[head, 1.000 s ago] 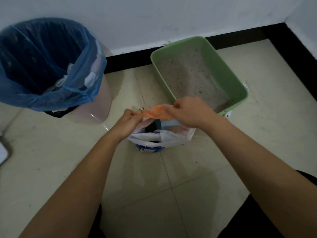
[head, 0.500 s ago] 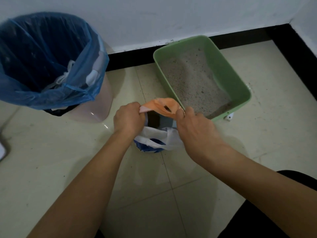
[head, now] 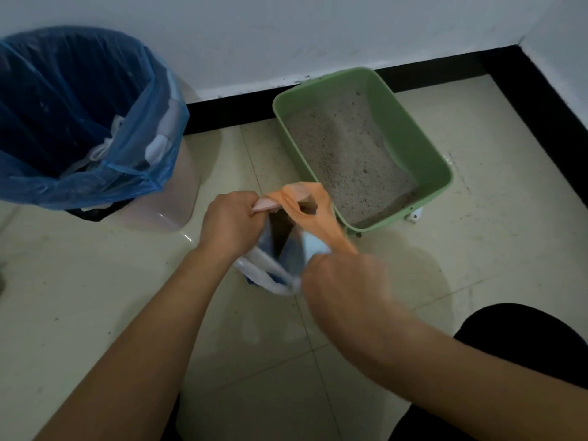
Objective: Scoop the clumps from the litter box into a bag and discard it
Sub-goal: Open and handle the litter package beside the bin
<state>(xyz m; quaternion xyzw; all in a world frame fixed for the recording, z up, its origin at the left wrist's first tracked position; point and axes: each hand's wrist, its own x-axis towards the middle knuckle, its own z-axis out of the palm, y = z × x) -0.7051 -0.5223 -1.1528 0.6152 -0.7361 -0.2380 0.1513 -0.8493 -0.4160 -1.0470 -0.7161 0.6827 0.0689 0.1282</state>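
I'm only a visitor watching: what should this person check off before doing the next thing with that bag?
1. Left hand grips the orange handle of the bag: ok.
2. Right hand holds the bag's other side, including the white handle: ok, though blurred.
3. Bag mouth closed: not ok, it gapes between the hands.
4. Trash bin open, with its blue liner in place: ok.
5. Litter box free of clumps: cannot tell from the grainy litter.
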